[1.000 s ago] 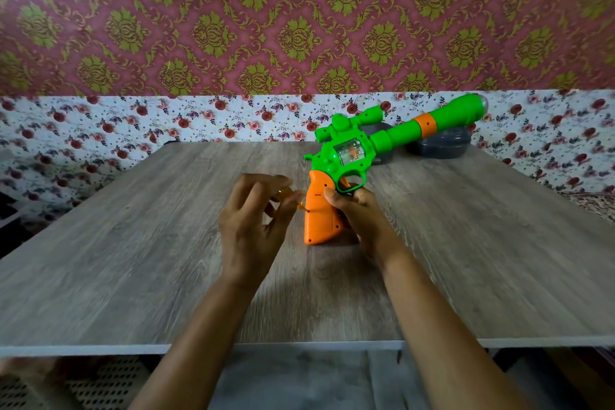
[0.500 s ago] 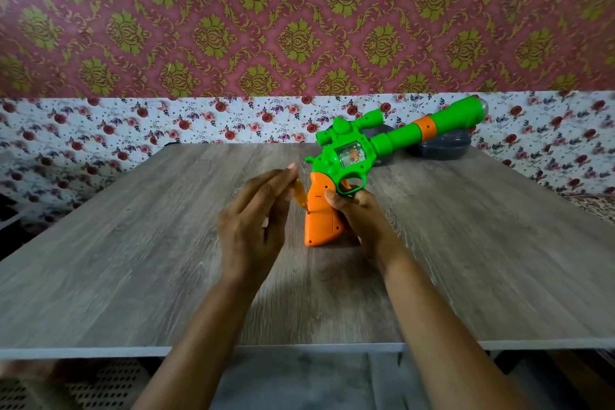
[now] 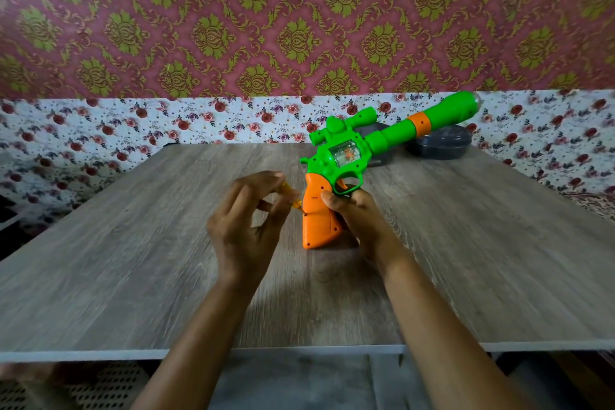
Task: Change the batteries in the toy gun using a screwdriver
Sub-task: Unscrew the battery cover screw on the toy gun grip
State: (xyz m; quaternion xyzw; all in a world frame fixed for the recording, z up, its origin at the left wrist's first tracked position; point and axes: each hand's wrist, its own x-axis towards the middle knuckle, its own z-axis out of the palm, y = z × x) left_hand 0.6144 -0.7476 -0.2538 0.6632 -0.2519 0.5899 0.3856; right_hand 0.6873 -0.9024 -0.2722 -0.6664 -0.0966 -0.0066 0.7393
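toy gun (image 3: 346, 156) upright on its orange grip, centre of table (image 3: 133, 260), barrel toward 2 o'clock. right hand (image 3: 359, 220) at 3 o'clock, fingers wrapped round grip. left hand (image 3: 246, 226) at 9 o'clock pinches amber screwdriver (image 3: 289, 192), tip against grip. dark container (image 3: 439, 145) at 1 o'clock.

Open counter (image 3: 116, 260) runs wide to the left of my left hand (image 3: 246, 230) and to the right of my right hand (image 3: 359, 220). Between them the gun (image 3: 346, 156) stands on its grip, blocking the middle. The screwdriver (image 3: 289, 193) bridges the narrow gap from my left hand to the grip. The barrel slants up to the far right, crossing a dark box (image 3: 439, 143) by the wall (image 3: 199, 123).
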